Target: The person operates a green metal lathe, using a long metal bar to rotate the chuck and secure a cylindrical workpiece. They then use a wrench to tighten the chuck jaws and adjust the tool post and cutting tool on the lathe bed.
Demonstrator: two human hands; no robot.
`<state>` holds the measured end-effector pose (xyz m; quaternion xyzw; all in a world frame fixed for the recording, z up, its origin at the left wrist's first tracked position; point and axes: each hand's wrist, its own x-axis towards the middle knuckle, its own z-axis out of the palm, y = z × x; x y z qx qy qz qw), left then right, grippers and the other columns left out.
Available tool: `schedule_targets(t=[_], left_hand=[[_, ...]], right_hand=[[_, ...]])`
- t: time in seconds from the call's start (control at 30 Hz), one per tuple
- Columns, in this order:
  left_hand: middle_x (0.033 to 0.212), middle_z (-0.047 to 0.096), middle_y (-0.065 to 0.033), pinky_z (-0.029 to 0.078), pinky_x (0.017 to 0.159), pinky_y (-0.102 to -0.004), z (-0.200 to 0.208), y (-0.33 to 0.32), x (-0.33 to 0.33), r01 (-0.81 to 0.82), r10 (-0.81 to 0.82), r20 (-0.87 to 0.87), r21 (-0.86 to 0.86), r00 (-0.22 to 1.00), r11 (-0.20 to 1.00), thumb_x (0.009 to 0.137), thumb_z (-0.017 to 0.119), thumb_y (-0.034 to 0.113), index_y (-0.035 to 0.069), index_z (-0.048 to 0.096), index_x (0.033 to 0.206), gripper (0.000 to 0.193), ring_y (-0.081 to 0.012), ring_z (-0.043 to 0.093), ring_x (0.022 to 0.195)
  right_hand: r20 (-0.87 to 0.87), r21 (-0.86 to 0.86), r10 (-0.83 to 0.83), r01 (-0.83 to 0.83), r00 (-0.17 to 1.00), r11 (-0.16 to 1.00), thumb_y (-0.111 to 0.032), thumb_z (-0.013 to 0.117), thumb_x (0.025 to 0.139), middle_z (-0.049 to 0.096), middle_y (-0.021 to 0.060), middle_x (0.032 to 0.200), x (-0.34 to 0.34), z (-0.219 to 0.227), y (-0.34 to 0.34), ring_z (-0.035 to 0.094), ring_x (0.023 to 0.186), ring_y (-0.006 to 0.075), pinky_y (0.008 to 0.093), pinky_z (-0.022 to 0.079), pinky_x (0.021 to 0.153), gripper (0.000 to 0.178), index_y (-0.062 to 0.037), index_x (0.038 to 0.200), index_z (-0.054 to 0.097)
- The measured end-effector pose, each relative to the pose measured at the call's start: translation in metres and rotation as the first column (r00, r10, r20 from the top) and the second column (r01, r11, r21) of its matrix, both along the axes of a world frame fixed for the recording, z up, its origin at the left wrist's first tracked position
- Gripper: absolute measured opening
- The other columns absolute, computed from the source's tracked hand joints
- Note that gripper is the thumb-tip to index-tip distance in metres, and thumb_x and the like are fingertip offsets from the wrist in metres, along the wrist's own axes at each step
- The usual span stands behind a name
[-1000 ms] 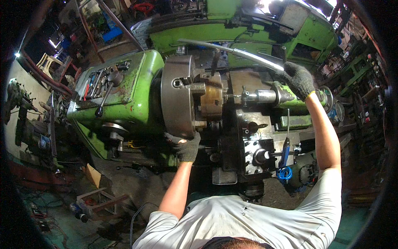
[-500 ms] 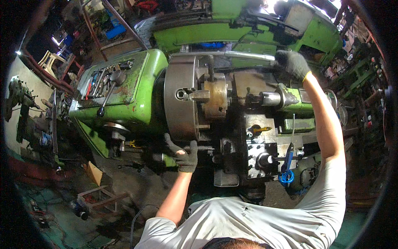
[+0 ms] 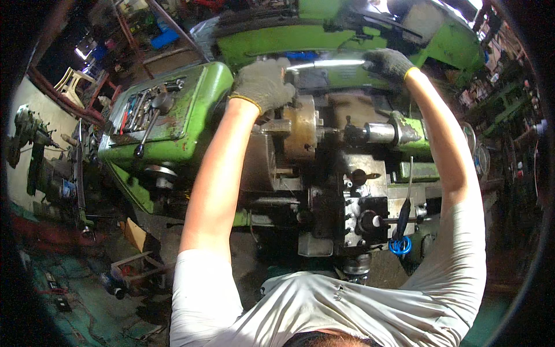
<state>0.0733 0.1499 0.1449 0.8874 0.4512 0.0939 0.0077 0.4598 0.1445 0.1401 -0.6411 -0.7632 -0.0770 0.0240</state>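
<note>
My gloved right hand (image 3: 390,63) is closed around the right end of a long shiny metal bar (image 3: 326,63), behind the lathe's spindle line. My gloved left hand (image 3: 263,84) reaches over the top of the big lathe chuck (image 3: 258,162), its fingers curled where the bar's left end disappears behind them. The hand and forearm cover much of the chuck. In the chuck's jaws sits a round brownish metal workpiece (image 3: 302,130), facing the tailstock (image 3: 407,134).
Hand tools (image 3: 141,110) lie on the green headstock (image 3: 196,124) at the left. The tool post (image 3: 367,222) stands in front, with a blue coiled cord (image 3: 400,246) beside it. Another green machine (image 3: 266,46) stands behind. A metal frame (image 3: 139,269) is on the floor at lower left.
My left hand has risen from below the chuck to its top, at the bar's left end. My right hand, still on the bar, has shifted slightly up and left.
</note>
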Motion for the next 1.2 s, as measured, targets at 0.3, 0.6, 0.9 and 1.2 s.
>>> schedule_targets(t=[0.3,0.6,0.9,1.2], left_hand=[[0.114,0.074,-0.0228,0.056,0.094,-0.0477,-0.011,0.034,-0.012,-0.056,0.054,-0.125,-0.015,0.991,0.998,0.087,0.058,0.041,0.008,0.072,0.114,0.045,-0.0381,0.071,0.109],[0.110,0.075,-0.0241,0.058,0.092,-0.0502,-0.017,0.056,0.007,0.077,-0.047,-0.182,0.163,0.982,0.984,0.089,0.062,0.039,0.009,0.080,0.105,0.039,-0.0400,0.073,0.103],[0.096,0.074,-0.0212,0.057,0.083,-0.0520,-0.023,0.057,0.004,0.099,-0.056,-0.133,0.343,0.990,0.934,0.080,0.067,0.041,0.011,0.078,0.092,0.034,-0.0404,0.073,0.093],[0.094,0.075,-0.0193,0.058,0.080,-0.0505,-0.019,0.058,-0.001,0.129,-0.076,-0.181,0.301,0.980,0.945,0.077,0.069,0.049,0.012,0.079,0.093,0.041,-0.0397,0.073,0.091]], right_hand=[[-0.056,0.031,-0.025,0.026,0.998,0.999,-0.056,0.058,0.100,0.071,0.0244,0.106,0.015,-0.004,-0.024,0.068,0.102,0.0458,0.0543,0.053,0.086,0.053,-0.0048,0.112,0.066],[-0.019,0.194,-0.027,0.030,0.999,0.981,-0.049,0.061,0.098,0.072,0.0235,0.110,0.032,-0.019,-0.056,0.068,0.103,0.0463,0.0523,0.053,0.090,0.047,-0.0050,0.113,0.067],[0.070,0.141,-0.181,0.170,0.981,0.975,-0.051,0.056,0.102,0.073,0.0211,0.112,0.037,-0.013,-0.061,0.071,0.106,0.0414,0.0517,0.056,0.094,0.050,-0.0043,0.115,0.068],[0.001,0.137,-0.257,0.255,0.966,0.957,-0.062,0.062,0.095,0.075,0.0238,0.106,-0.001,0.000,-0.079,0.071,0.102,0.0435,0.0514,0.056,0.090,0.060,-0.0037,0.107,0.075]])
